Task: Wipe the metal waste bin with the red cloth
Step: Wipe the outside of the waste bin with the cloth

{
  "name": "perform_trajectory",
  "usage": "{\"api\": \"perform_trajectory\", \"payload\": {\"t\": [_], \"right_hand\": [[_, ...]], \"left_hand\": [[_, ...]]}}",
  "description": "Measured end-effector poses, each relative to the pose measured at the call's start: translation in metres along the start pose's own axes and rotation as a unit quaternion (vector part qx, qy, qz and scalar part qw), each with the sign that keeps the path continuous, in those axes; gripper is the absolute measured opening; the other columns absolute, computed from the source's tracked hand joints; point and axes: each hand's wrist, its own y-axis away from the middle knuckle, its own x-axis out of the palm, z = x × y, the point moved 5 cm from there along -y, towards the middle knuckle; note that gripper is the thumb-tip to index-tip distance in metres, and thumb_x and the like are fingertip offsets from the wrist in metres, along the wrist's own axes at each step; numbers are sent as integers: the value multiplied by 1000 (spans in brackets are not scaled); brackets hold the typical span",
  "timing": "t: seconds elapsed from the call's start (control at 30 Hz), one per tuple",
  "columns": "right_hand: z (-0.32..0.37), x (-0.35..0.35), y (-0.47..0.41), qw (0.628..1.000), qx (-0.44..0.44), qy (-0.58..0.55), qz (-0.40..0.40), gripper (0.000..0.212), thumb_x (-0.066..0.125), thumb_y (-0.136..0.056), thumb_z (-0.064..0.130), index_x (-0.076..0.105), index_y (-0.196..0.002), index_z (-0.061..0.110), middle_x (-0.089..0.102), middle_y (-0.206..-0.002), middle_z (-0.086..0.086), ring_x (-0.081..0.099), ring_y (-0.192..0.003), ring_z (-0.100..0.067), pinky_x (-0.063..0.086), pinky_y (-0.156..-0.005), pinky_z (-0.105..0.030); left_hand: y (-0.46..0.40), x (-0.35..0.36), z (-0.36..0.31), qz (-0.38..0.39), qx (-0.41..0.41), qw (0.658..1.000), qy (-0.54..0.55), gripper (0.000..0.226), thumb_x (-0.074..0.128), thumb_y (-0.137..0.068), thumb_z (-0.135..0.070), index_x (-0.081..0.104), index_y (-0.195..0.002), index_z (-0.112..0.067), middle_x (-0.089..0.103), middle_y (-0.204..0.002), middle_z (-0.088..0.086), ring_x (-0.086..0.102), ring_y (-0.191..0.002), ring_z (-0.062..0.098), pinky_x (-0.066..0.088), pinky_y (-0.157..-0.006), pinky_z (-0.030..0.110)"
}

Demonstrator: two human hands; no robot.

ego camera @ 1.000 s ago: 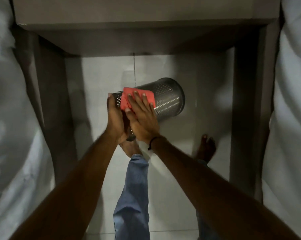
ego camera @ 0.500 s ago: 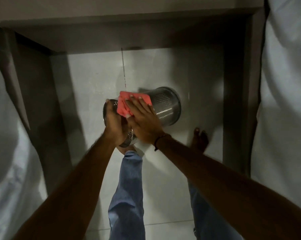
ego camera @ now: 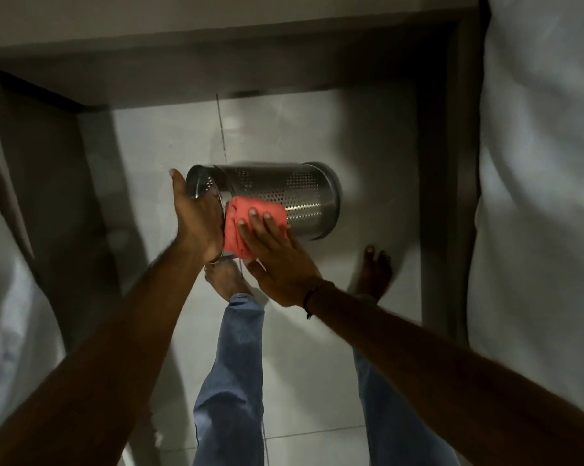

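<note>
Our left hand (ego camera: 196, 216) clasps the light, slippery perforated metal waste bin's (ego camera: 277, 200) rim; our flat right hand (ego camera: 277, 260) presses the soft folded red cloth (ego camera: 250, 220) against it.

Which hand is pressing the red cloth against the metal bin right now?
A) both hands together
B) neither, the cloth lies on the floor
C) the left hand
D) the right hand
D: the right hand lies flat on the red cloth, pressing it to the side of the metal waste bin, while the left hand holds the bin at its open rim.
</note>
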Motion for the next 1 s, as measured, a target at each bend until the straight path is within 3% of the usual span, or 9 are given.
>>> {"api": "perform_trajectory", "payload": {"t": [0.07,0.13,0.2,0.27,0.37,0.57,0.7,0.87,1.0], "right_hand": [[-4,-13,-16,1000,22,4,-14,68,21,-108,47,-2,-166,18,-7,-176,-8,-9,-163,-30,2,-130,-56],[-8,-30,-35,996,52,-63,-38,67,24,-109,43,-1,-166,17,-7,-176,-8,-8,-163,-29,3,-131,-57],[-9,-39,-42,991,58,-105,-53,66,25,-109,40,1,-166,16,-6,-176,-8,-8,-163,-28,3,-131,-57],[-4,-28,-27,996,39,-77,-33,66,26,-110,41,2,-166,17,-5,-176,-7,-8,-163,-28,4,-131,-56],[4,-4,-2,1000,10,-19,17,67,24,-109,45,-2,-166,19,-9,-176,-6,-12,-163,-28,1,-131,-55],[-12,-29,-35,999,33,6,7,70,6,-103,43,-6,-166,13,-13,-175,-12,-14,-162,-33,3,-131,-55],[3,-4,0,999,7,24,32,69,18,-108,49,-7,-165,18,-12,-175,-10,-14,-162,-32,-1,-131,-55],[-9,-24,-37,998,48,-28,4,69,19,-109,45,-9,-165,16,-16,-175,-9,-16,-162,-30,2,-131,-56],[10,1,-1,1000,14,-4,21,69,21,-109,47,-6,-165,18,-12,-175,-8,-13,-163,-30,1,-131,-56]], "left_hand": [[3,6,6,11,-8,1000,-19,96,11,-93,-81,45,-157,-18,53,-158,15,52,-144,37,34,-123,54],[9,10,18,9,-9,999,-30,87,13,-99,-73,41,-160,-17,49,-161,15,49,-147,33,34,-124,50],[11,10,23,17,-17,998,-51,85,11,-101,-70,38,-161,-15,49,-161,16,48,-148,32,41,-119,46],[5,7,18,14,-24,998,-58,93,4,-97,-75,44,-157,-16,58,-151,18,55,-141,34,47,-112,44],[0,1,11,-27,-30,998,-43,103,3,-91,-84,48,-154,-16,60,-149,19,56,-138,38,39,-120,53],[16,8,31,-1,-23,998,-60,84,15,-100,-72,38,-161,-19,45,-165,10,44,-152,28,34,-126,47],[0,1,12,-12,-26,999,-36,100,3,-93,-81,47,-156,-17,55,-154,19,53,-141,39,33,-123,56],[15,2,35,15,-34,996,-77,85,10,-102,-68,40,-160,-14,49,-160,16,46,-149,32,26,-129,52],[9,-15,24,11,-64,996,-62,99,1,-95,-77,44,-157,-12,53,-156,21,50,-144,38,38,-120,50]]}}
